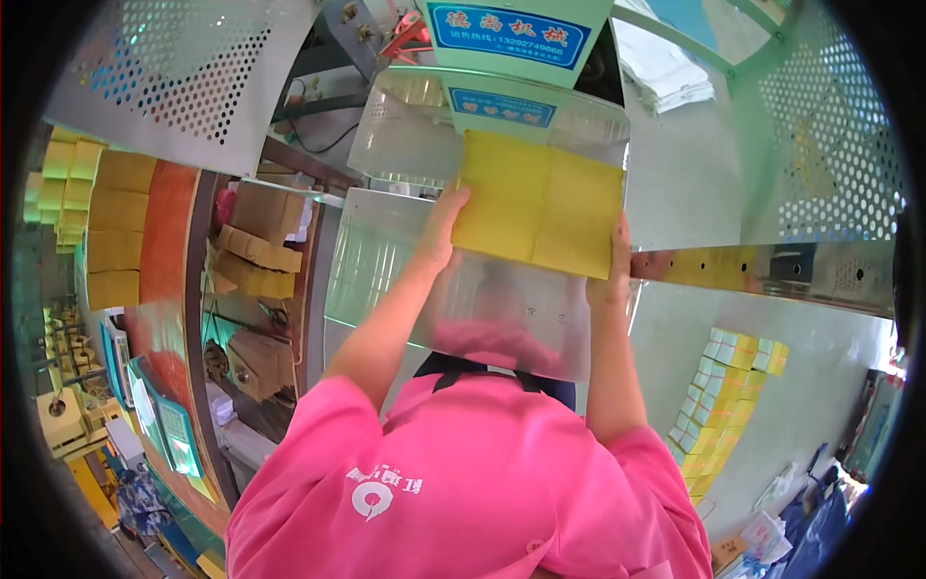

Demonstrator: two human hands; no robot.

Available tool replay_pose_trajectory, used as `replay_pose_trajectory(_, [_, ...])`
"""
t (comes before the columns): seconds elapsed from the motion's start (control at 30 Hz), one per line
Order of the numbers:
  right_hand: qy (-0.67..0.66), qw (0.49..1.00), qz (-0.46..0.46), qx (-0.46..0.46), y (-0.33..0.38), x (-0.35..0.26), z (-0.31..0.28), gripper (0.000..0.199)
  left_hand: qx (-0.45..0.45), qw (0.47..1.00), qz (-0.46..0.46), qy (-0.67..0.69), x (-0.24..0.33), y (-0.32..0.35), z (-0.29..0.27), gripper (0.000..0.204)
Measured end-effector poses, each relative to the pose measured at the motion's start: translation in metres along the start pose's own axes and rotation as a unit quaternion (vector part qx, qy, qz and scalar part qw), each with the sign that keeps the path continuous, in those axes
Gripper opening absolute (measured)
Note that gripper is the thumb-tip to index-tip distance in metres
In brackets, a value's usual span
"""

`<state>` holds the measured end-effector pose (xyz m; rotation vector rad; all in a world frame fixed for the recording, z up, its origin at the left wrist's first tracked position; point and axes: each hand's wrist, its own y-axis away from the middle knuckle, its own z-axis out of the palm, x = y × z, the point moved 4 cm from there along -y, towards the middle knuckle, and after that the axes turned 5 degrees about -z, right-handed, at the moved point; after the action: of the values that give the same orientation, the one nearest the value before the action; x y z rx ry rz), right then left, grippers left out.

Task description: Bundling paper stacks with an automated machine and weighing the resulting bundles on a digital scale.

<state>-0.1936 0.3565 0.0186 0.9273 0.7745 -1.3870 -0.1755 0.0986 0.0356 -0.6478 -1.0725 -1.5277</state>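
Observation:
Between my two hands is a yellow paper stack [535,203], wide and rectangular, with a faint crease or seam running down its middle. My left hand [446,224] grips its left edge, thumb near the top face. On the opposite edge my right hand [611,270] presses in, its fingers partly hidden by the paper. The stack is slightly tilted over a shiny metal plate [502,309] that mirrors my pink shirt. Whether it rests on the plate or is held above it, I cannot tell.
Ahead stands a pale green machine with a blue sign [509,37] and a clear cover [400,125]. Perforated panels [820,135] flank it. Yellow bundles [719,405] are stacked at right, yellow-brown stacks [121,227] on the red table [166,280] at left. White sheets [666,68] lie far right.

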Motion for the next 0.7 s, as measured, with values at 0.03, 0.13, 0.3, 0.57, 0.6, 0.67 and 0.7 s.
replay_pose_trajectory(0.03, [-0.016, 1.000, -0.010, -0.021, 0.000, 0.000, 0.002, 0.061, -0.004, 1.000, -0.013, 0.008, -0.002, 0.001, -0.001, 0.058])
replay_pose_trajectory(0.13, [-0.036, 0.999, -0.017, -0.035, 0.002, -0.005, 0.008, 0.063, 0.007, 1.000, -0.020, -0.022, -0.002, 0.001, -0.003, 0.059])
replay_pose_trajectory(0.3, [-0.048, 0.999, -0.021, -0.016, 0.002, -0.009, 0.006, 0.065, 0.011, 1.000, -0.013, -0.019, -0.003, 0.002, 0.013, 0.054])
replay_pose_trajectory(0.57, [-0.072, 0.996, -0.010, 0.042, 0.014, -0.006, 0.007, 0.049, -0.038, 0.992, -0.020, -0.116, -0.004, 0.000, 0.005, 0.050])
replay_pose_trajectory(0.6, [-0.072, 0.996, -0.010, 0.047, 0.015, -0.005, 0.007, 0.049, -0.028, 0.993, -0.027, -0.115, 0.000, 0.001, 0.008, 0.048])
replay_pose_trajectory(0.67, [-0.067, 0.992, 0.019, 0.103, 0.017, 0.000, 0.003, 0.044, -0.021, 0.993, -0.037, -0.114, -0.001, 0.001, 0.010, 0.047])
replay_pose_trajectory(0.7, [-0.067, 0.992, 0.018, 0.107, 0.015, 0.001, -0.001, 0.044, -0.022, 0.992, -0.039, -0.122, -0.002, -0.001, 0.013, 0.047])
